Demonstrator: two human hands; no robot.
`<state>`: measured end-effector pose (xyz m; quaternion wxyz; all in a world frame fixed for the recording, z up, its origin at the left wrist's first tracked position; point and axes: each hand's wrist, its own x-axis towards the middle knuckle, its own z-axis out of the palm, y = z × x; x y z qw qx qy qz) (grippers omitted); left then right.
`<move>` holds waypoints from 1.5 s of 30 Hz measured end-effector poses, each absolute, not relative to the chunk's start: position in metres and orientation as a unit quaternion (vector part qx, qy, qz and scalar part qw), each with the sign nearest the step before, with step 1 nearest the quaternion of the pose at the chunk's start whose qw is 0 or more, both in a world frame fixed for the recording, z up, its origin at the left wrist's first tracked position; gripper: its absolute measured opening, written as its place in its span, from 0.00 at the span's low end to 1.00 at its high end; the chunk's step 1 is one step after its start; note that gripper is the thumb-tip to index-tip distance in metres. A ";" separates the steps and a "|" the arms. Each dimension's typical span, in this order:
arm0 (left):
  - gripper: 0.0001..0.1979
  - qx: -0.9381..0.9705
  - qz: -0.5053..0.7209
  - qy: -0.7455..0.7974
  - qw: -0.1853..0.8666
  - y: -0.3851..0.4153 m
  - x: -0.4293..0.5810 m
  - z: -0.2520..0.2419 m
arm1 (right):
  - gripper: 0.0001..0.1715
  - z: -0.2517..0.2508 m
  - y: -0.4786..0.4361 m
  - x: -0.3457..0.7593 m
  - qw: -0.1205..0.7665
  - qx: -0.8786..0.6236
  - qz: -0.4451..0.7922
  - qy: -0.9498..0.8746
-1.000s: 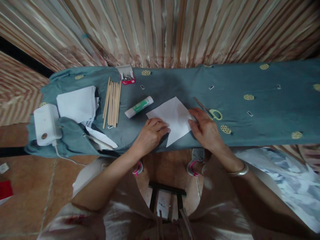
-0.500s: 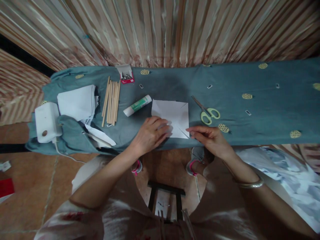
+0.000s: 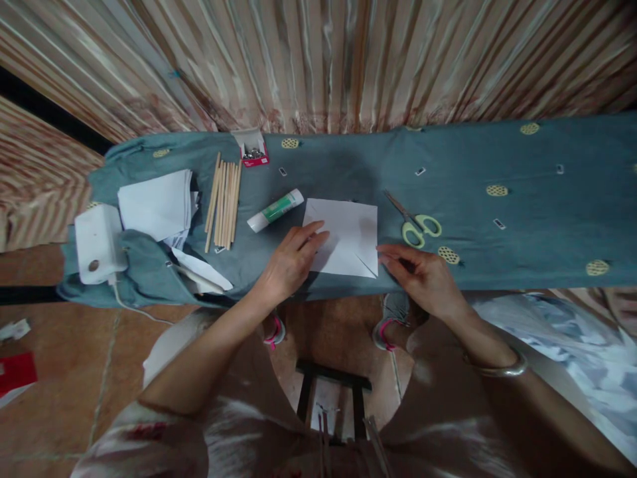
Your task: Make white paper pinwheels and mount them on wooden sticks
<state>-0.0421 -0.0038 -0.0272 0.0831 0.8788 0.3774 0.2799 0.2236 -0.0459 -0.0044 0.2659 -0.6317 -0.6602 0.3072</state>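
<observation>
A square white sheet of paper, with diagonal slits at its corners, lies flat on the cloth in front of me. My left hand rests over its left edge, fingers stretched out and holding nothing. At the right edge of the sheet, my right hand has thumb and forefinger close together on the paper's side. Just right of the paper lies a pair of scissors with light green handles. A glue stick with a green label lies to the upper left of the sheet.
Several wooden sticks lie left of the glue. Behind them stands an open small red box with shiny metal bits. Farther left are a paper stack and a white corded device. The blue-green cloth covers the narrow table.
My left hand has drawn back left and up across the sheet, uncovering more of it. My right fingers have shifted slightly up along the right edge. The view has moved a little.
</observation>
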 end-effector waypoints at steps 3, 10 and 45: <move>0.21 0.872 0.283 0.390 0.088 0.001 -0.048 -0.024 | 0.17 -0.003 -0.044 0.221 0.273 -0.622 0.253 -0.689; 0.12 0.865 0.268 0.405 0.122 0.011 -0.059 -0.024 | 0.16 -0.007 -0.041 0.213 0.288 -0.571 0.145 -0.755; 0.19 0.634 0.382 0.460 0.490 0.002 -0.032 0.003 | 0.19 0.006 -0.003 0.152 0.499 -0.468 0.663 -0.304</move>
